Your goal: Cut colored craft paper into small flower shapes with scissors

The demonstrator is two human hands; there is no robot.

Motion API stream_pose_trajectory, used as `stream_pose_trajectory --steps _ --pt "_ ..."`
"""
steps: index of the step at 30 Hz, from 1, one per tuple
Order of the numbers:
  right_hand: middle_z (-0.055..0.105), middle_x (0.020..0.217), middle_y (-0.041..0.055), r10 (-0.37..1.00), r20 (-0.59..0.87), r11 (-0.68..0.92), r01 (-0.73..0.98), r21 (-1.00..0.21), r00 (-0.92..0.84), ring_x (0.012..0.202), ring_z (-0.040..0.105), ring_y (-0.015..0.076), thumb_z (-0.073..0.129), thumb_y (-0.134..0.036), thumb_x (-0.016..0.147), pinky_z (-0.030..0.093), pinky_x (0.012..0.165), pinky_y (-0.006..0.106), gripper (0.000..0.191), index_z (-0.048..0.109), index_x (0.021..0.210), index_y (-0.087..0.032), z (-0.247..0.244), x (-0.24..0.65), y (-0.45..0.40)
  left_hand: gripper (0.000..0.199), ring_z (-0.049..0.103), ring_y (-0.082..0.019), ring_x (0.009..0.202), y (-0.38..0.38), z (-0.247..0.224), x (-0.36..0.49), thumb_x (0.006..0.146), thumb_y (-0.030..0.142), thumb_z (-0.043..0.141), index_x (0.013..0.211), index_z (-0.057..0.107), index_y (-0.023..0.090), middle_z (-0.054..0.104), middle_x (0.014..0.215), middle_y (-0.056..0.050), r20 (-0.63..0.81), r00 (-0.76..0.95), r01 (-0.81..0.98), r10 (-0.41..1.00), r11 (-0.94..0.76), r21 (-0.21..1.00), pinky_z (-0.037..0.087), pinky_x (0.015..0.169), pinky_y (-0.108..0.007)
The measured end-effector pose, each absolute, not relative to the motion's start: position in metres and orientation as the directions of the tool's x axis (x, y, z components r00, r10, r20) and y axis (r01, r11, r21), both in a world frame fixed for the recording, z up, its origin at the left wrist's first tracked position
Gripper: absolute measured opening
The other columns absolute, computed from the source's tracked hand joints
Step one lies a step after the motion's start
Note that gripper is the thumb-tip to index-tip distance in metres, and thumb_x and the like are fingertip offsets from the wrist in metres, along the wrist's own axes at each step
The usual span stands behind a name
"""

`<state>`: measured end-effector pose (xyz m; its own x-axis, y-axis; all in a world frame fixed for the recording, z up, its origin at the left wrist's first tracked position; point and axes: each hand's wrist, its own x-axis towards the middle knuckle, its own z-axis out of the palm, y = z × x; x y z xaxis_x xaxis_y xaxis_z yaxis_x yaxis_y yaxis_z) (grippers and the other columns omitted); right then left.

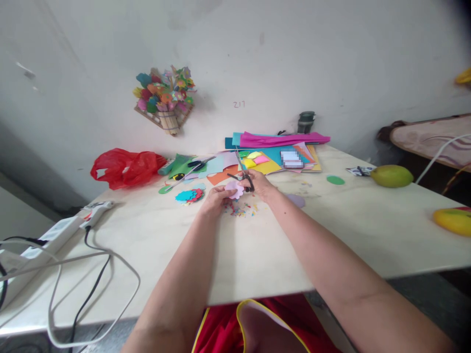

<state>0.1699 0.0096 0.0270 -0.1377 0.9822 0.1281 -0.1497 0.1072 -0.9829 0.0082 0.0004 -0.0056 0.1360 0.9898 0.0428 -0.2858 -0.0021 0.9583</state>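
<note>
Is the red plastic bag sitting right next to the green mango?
No, the red plastic bag lies at the far left of the table, while the green mango is at the far right.

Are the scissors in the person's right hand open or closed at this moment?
Open. The scissors in the right hand show one blade pointing up and away, the other toward the pink paper flower held by the left hand.

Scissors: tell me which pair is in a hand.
The pair by the right hand, blades up over the pink paper. The other scissors lie untouched on the table, farther back left.
</note>
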Motion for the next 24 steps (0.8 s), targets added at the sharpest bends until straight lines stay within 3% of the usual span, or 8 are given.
stream_pose_trajectory --steps 8,15,24 --pt "0.055 0.051 -0.0063 0.984 0.121 0.103 -0.137 -0.985 -0.134 0.044 0.052 0.0090 0.073 -0.018 0.052 0.032 0.040 0.017 0.034 0.057 0.082 -0.016 0.025 0.166 0.010 0.025 0.060 -0.014 0.055 -0.004 0.000 0.011 0.051 0.021 0.084 0.069 0.070 0.012 0.069 0.066 -0.007 0.063 0.073 -0.369 0.995 -0.032 0.929 0.049 0.056 -0.025" --pt "0.058 0.050 -0.0049 0.987 0.099 0.083 -0.127 -0.988 -0.124 0.042 0.053 0.0096 0.075 -0.021 0.057 0.023 0.032 0.015 0.033 0.056 0.084 -0.017 0.023 0.164 0.010 0.023 0.060 -0.013 0.055 0.002 -0.004 0.011 0.051 0.020 0.083 0.064 0.068 0.012 0.068 0.064 -0.006 0.104 -0.002 -0.404 0.995 -0.096 0.910 0.050 0.056 -0.024" --pt "0.063 0.055 0.0017 0.922 0.074 0.055 -0.060 -0.997 -0.379 0.039 0.055 0.0091 0.075 -0.045 0.069 0.026 0.028 0.016 0.035 0.060 0.076 -0.014 0.017 0.174 0.014 0.019 0.066 -0.015 0.065 0.005 -0.002 0.007 0.059 0.016 0.079 0.073 0.068 0.014 0.070 0.070 -0.005 0.058 -0.132 -0.496 0.990 -0.117 0.860 0.055 0.067 -0.026"
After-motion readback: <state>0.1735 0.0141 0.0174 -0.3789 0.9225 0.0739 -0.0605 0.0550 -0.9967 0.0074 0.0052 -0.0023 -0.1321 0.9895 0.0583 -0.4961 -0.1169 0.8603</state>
